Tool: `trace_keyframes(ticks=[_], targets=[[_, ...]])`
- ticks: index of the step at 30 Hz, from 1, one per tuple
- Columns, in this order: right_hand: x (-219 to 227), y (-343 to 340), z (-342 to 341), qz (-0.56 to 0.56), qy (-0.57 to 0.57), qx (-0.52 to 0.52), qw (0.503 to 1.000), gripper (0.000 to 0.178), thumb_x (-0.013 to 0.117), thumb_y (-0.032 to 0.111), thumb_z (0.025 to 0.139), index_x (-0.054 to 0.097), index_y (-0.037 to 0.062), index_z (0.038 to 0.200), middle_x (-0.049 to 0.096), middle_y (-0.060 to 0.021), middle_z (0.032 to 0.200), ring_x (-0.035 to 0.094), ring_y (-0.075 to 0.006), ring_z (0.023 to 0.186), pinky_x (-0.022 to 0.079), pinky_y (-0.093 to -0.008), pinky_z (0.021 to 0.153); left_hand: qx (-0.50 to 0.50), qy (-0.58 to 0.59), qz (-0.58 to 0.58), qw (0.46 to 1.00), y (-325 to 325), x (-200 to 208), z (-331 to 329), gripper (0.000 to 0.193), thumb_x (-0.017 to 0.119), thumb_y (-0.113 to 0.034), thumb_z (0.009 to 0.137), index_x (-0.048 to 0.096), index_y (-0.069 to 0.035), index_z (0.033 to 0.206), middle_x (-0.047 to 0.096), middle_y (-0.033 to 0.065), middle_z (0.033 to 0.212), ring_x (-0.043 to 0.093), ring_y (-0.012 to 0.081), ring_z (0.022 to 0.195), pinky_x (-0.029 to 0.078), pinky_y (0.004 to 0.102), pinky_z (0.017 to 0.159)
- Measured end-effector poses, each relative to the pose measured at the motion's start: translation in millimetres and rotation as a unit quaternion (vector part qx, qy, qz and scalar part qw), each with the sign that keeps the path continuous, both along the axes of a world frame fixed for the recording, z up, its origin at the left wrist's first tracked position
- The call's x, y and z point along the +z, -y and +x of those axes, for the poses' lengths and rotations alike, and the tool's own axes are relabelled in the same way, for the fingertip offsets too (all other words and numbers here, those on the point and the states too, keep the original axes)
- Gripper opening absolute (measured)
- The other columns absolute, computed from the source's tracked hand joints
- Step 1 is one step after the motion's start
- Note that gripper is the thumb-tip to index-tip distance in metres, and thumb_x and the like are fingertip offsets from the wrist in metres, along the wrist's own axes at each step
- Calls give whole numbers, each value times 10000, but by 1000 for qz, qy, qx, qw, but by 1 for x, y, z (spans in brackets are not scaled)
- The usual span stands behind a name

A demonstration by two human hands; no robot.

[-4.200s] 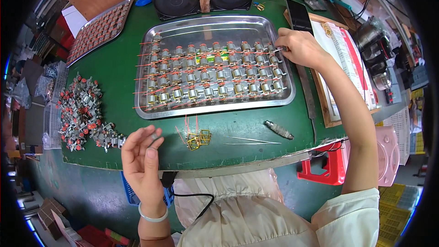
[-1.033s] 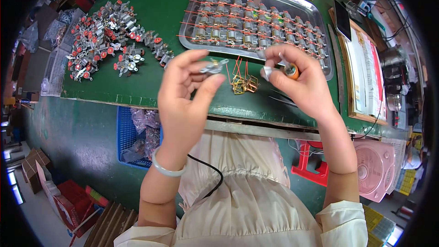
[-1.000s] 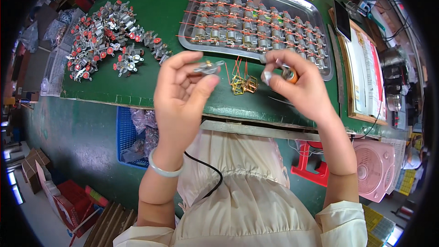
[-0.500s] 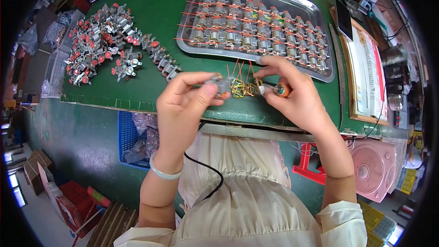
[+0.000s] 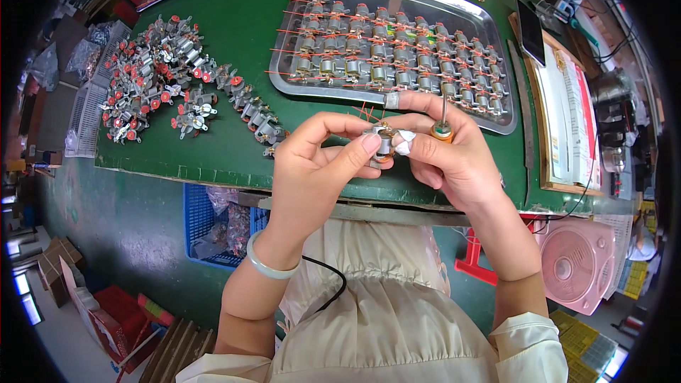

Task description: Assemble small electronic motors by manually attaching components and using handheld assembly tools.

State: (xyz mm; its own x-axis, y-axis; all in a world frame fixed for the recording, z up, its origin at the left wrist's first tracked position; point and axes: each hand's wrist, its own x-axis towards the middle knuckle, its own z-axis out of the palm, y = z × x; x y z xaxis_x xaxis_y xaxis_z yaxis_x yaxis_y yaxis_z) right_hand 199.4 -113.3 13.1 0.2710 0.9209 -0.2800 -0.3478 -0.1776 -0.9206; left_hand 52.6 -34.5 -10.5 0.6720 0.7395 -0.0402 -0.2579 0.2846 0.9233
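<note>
In front of me, at the table edge, my left hand [image 5: 316,159] pinches a small grey metal part with a cylindrical body [image 5: 385,145] between thumb and fingers. My right hand [image 5: 454,152] is closed round a screwdriver [image 5: 443,130] with an orange handle, its shaft pointing up and away from me. The thumb and a forefinger of that hand have white wrapping; the thumb tip meets the part's right side. Thin red wires [image 5: 367,111] stick up just behind the fingers. What lies under the hands is mostly hidden.
A metal tray [image 5: 319,91] with rows of similar parts and red wires stands behind my hands. A heap of loose parts [image 5: 152,74] lies at left. At right are a clipboard with papers [image 5: 564,120] and a dark phone-like device [image 5: 530,32]. Below sits a blue basket [image 5: 206,223].
My left hand has moved right with the grey part, up to my right hand, and the two now meet on it. The screwdriver has turned upward. The brass-coloured frames are now covered by the hands.
</note>
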Motion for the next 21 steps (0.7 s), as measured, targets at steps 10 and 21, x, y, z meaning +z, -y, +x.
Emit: trace_keyframes(ticks=[10, 21], targets=[[1, -1, 4, -4, 15, -3, 1000, 464, 624, 32, 754, 426, -10, 1172, 595, -115, 934, 448, -37, 491, 290, -150, 360, 8, -11, -11, 1000, -1, 1, 6, 157, 580, -35, 821, 528, 48, 943, 597, 112, 874, 636, 196, 753, 547, 240, 615], [6, 0, 9, -6, 45, -4, 999, 495, 639, 51, 735, 420, -1, 1176, 601, -129, 939, 457, -37, 500, 305, -141, 366, -8, -18, -24, 1000, -2, 4, 9, 169, 585, -42, 818, 528, 54, 945, 592, 100, 840, 639, 195, 730, 543, 234, 598]])
